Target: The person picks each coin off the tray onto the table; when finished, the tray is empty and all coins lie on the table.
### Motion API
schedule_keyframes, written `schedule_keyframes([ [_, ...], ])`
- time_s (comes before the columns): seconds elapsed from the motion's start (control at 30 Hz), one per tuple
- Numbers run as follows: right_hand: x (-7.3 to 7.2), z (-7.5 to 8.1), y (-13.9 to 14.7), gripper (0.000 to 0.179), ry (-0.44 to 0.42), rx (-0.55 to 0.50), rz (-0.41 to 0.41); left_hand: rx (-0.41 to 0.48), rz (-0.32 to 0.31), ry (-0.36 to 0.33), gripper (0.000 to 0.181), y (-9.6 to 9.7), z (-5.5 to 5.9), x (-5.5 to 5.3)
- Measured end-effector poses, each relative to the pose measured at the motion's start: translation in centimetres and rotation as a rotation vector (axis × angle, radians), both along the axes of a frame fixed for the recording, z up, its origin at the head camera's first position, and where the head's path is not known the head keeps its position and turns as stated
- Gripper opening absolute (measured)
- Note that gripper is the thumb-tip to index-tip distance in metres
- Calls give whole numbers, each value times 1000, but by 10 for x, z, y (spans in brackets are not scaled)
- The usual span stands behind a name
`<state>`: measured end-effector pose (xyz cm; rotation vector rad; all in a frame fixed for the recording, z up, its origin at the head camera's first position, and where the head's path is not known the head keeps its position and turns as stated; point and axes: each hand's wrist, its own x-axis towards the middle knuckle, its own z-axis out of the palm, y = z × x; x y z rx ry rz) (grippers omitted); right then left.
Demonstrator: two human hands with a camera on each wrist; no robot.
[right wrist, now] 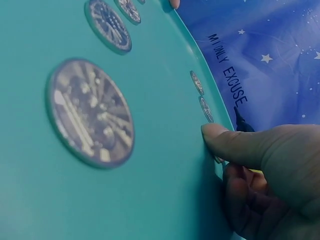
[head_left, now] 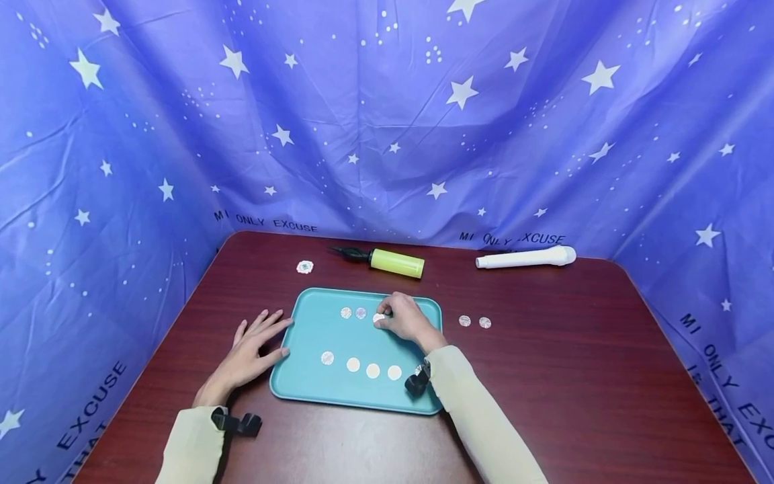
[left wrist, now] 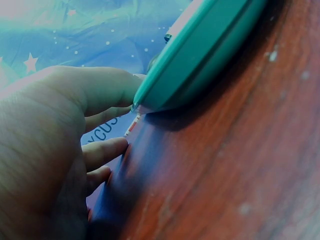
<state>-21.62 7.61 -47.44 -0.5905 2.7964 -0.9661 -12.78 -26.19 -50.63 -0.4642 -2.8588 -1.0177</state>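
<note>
A turquoise tray [head_left: 308, 336] lies on the table with silvery coins in two rows. My right hand [head_left: 408, 319] is over the back row, its thumb and fingers pinching a coin [head_left: 378, 318] at the tray surface. Left of it lie two more coins, one of them a coin [head_left: 361, 312] with a purplish sheen. Several coins, among them a coin [head_left: 373, 370], form the front row; the rightmost is partly hidden by the right wrist strap. A large coin [right wrist: 92, 112] shows close up in the right wrist view. My left hand [head_left: 249, 353] touches the tray's left rim with fingers spread.
Right of the tray, two coins [head_left: 464, 321] lie on the dark red table [head_left: 574, 376]. Behind it are a white patterned disc [head_left: 305, 267], a yellow-green hand pump [head_left: 396, 263] with black nozzle, and a white microphone-shaped object [head_left: 526, 257]. A blue star-patterned curtain [head_left: 363, 101] surrounds the table.
</note>
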Motion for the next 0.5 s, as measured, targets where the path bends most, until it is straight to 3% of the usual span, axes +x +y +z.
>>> schedule_keyframes([
  [0.5,4,2,0,14,1,-7,-9,-1,0,-5,58,0,1,0],
])
